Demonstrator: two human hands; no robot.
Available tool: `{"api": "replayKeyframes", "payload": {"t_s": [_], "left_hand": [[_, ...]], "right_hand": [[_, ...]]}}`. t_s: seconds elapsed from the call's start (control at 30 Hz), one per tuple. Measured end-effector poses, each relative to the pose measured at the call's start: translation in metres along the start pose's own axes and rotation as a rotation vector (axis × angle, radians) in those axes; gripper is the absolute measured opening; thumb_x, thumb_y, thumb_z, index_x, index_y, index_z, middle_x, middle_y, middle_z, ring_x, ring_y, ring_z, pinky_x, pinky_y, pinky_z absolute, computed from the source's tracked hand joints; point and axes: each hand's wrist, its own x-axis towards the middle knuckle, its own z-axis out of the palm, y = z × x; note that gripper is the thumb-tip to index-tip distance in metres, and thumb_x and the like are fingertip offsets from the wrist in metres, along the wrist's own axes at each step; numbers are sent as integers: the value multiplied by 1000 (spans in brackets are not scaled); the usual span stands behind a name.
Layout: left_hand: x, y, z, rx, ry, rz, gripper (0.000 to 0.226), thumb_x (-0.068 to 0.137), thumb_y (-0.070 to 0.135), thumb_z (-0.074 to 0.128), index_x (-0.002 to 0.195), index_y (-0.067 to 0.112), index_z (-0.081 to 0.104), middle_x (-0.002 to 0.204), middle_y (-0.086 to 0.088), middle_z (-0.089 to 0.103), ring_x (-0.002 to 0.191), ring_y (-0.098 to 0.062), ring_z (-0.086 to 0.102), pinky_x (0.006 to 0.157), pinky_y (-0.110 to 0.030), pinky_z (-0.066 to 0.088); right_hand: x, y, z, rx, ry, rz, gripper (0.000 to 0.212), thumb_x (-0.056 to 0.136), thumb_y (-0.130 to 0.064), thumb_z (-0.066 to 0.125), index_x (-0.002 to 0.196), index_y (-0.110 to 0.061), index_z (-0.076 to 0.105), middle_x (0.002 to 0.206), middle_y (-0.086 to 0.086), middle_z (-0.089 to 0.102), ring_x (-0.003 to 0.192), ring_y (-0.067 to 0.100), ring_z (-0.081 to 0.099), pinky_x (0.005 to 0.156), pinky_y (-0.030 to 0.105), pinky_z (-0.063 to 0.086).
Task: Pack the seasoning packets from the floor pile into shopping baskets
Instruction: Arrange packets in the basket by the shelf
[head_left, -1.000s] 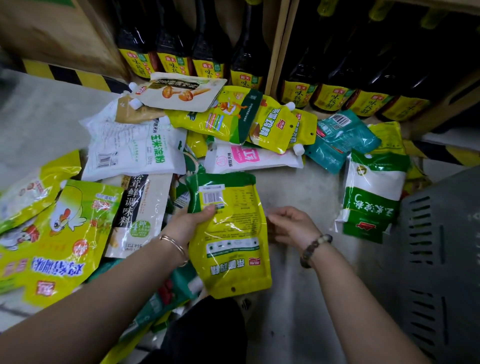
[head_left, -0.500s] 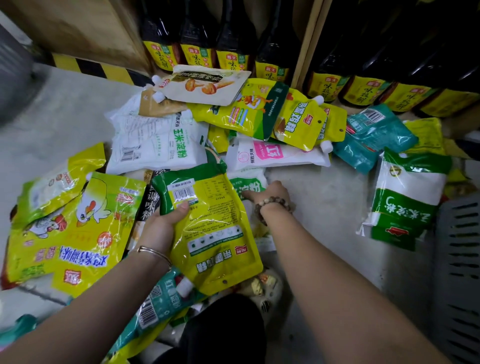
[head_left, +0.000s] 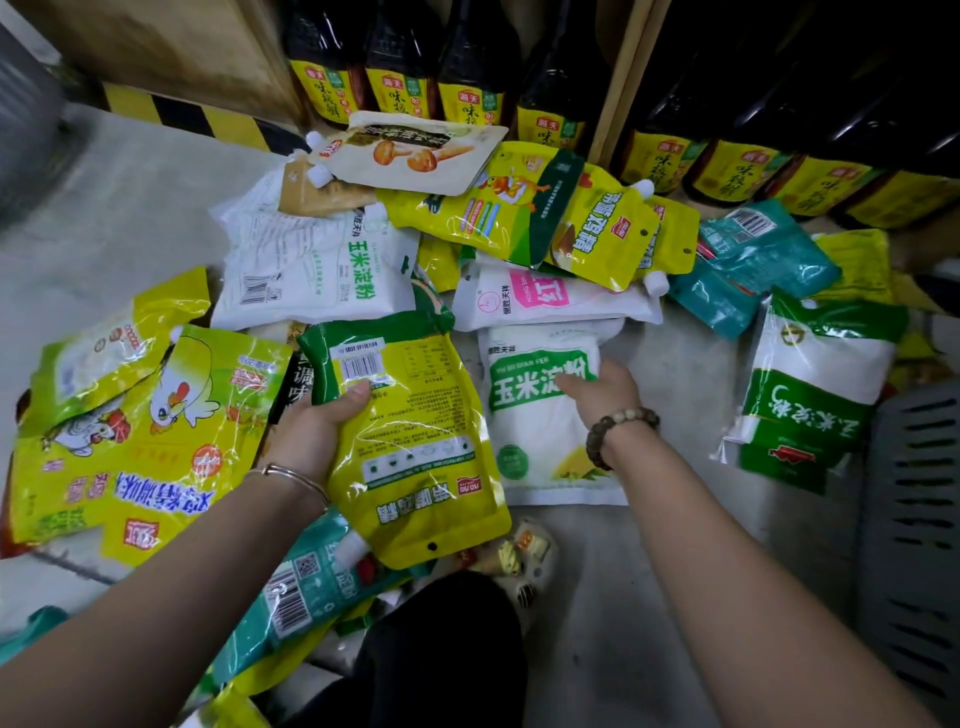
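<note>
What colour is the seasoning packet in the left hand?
Yellow with a green top band: the seasoning packet in the left hand, head view.

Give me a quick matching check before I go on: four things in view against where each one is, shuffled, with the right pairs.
Things:
1. yellow packet with barcode
2. middle starch bag
3. mushroom pouch
4. grey basket

Places:
A. at the right edge of the view
B. gripped by the left hand
C. under the right hand
D. on top of the pile, by the bottles

Pairs: 1-B, 2-C, 3-D, 4-A.
</note>
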Motion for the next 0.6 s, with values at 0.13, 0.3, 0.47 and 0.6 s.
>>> {"api": "replayKeyframes", "payload": {"t_s": [0.13, 0.3, 0.47, 0.6], "left_hand": [[-30, 19, 25, 38, -115, 57, 10, 81, 18, 68, 90, 14, 63, 73, -4, 73, 64, -20, 68, 71, -35, 53], [-34, 20, 48, -17, -224, 100, 10, 89, 5, 57, 87, 14, 60, 58, 2, 69, 48, -12, 66, 41, -23, 51], [-49, 25, 69, -53, -292, 102, 9, 89, 9, 57, 94, 14, 64, 64, 0, 72, 54, -15, 68, 46, -26, 54], [-69, 46, 79, -90, -339, 155, 8, 89, 9, 58, 94, 10, 63, 61, 0, 71, 51, -15, 67, 44, -24, 52]], "right_hand": [[-15, 3, -43, 9, 17, -81, 20, 86, -7, 64, 103, 2, 63, 105, 13, 66, 95, 26, 62, 82, 35, 50], [-44, -2, -84, 3, 36, -173, 13, 86, -6, 64, 98, -3, 61, 95, 5, 63, 83, 19, 60, 59, 16, 49], [-74, -29, -116, 180, 167, -223, 18, 86, -3, 64, 103, -6, 60, 100, 6, 65, 89, 20, 61, 77, 28, 52], [-100, -52, -138, 344, 279, -249, 25, 86, -1, 62, 110, 3, 60, 105, 15, 66, 97, 30, 64, 85, 41, 52]]}}
